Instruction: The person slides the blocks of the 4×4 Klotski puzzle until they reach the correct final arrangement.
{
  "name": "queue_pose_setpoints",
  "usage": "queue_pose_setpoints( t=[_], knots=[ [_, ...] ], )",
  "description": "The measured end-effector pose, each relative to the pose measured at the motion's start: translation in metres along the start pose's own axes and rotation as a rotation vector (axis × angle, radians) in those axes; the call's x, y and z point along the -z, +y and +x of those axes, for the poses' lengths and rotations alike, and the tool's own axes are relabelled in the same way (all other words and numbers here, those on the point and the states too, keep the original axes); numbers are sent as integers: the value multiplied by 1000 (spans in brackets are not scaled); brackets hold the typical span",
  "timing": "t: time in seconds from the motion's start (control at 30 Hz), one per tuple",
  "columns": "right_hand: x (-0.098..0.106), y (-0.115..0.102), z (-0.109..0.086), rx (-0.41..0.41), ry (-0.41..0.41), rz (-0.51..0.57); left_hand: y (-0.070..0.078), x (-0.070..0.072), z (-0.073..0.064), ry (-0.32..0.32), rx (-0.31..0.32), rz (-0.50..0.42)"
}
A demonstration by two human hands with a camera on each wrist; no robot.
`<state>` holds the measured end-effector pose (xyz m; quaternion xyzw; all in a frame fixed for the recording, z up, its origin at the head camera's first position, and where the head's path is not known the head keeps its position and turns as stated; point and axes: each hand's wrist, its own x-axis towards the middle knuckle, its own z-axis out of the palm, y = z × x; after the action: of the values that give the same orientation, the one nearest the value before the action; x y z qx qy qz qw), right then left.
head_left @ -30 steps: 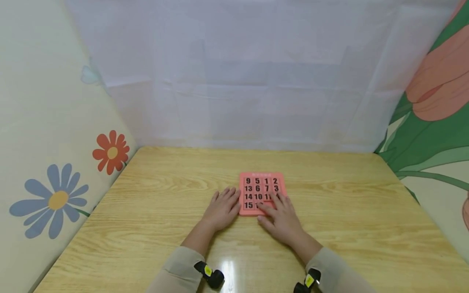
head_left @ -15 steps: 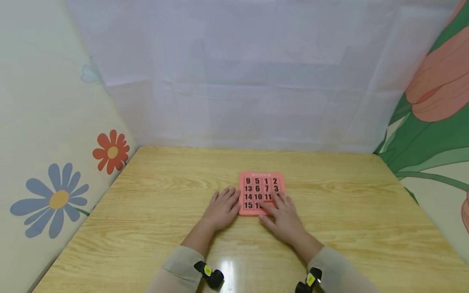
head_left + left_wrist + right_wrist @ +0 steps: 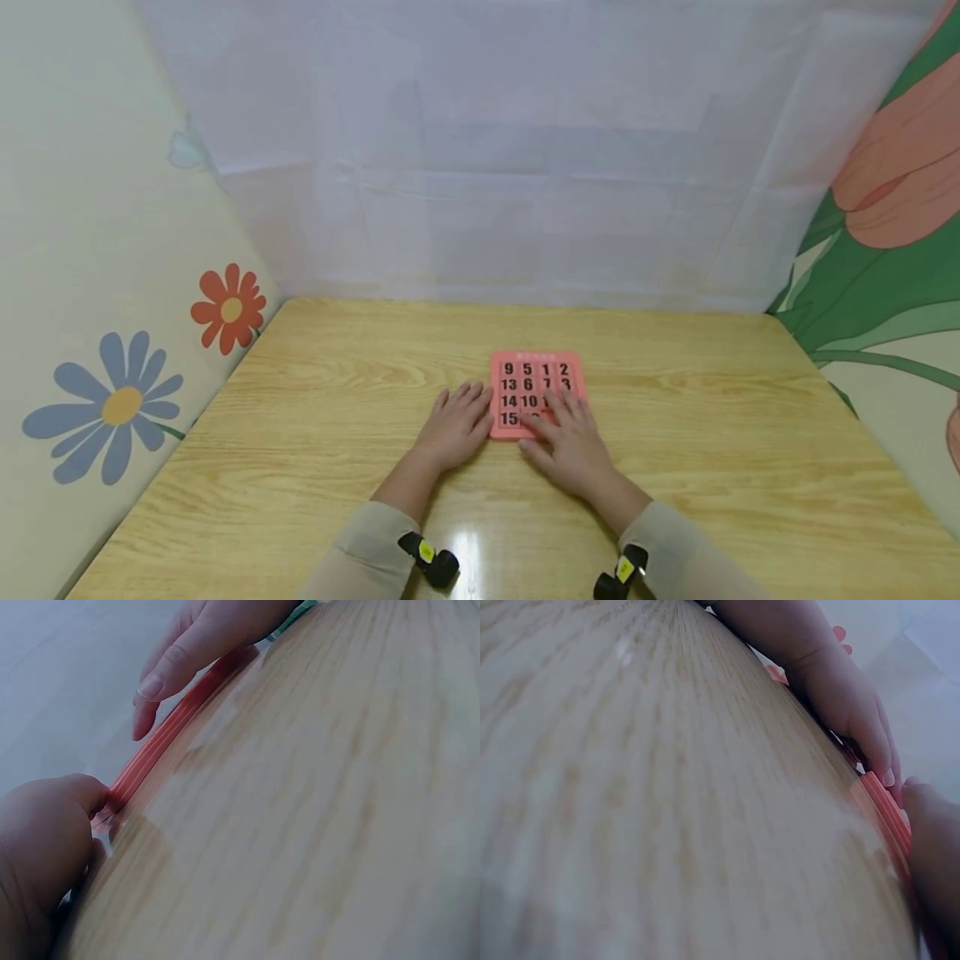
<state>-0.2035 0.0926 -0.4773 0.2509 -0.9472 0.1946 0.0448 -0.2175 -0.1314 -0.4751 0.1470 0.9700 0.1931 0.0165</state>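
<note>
A pink number slide puzzle [image 3: 527,385] lies flat on the table, its tiles bearing black numbers such as 9, 5, 1 and 2 along the top row. My left hand [image 3: 452,427] rests palm down at the frame's left side, fingers extended, thumb at the edge. Over the lower right tiles spreads my right hand [image 3: 572,446], its fingertips on the tiles and its thumb near the bottom edge. It covers the puzzle's lower right corner and most of the 12 tile. In the left wrist view, the puzzle's ridged side [image 3: 161,739] shows between both hands.
The wood-grain table [image 3: 315,375] spreads around the puzzle. A white sheet [image 3: 480,167] hangs behind it. Flower-printed panels flank both sides, with a blue flower [image 3: 120,407] on the left one and a large pink tulip [image 3: 900,167] on the right one.
My right hand has shifted slightly left and up over the tiles, now covering the 11 and 12 more. My left hand and the puzzle stay in place.
</note>
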Motion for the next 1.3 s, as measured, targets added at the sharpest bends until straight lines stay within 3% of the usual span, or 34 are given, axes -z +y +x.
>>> queue_pose_setpoints(
  t=[0.2, 0.7, 1.3],
  knots=[
    [-2, 2, 0, -6, -16, -4, 0, 1, -1, 5, -2, -2],
    [5, 23, -10, -49, 49, 40, -1, 4, -1, 0, 8, 0],
    [-14, -19, 17, 64, -8, -11, -1, 1, 0, 1, -8, 9]
  ],
)
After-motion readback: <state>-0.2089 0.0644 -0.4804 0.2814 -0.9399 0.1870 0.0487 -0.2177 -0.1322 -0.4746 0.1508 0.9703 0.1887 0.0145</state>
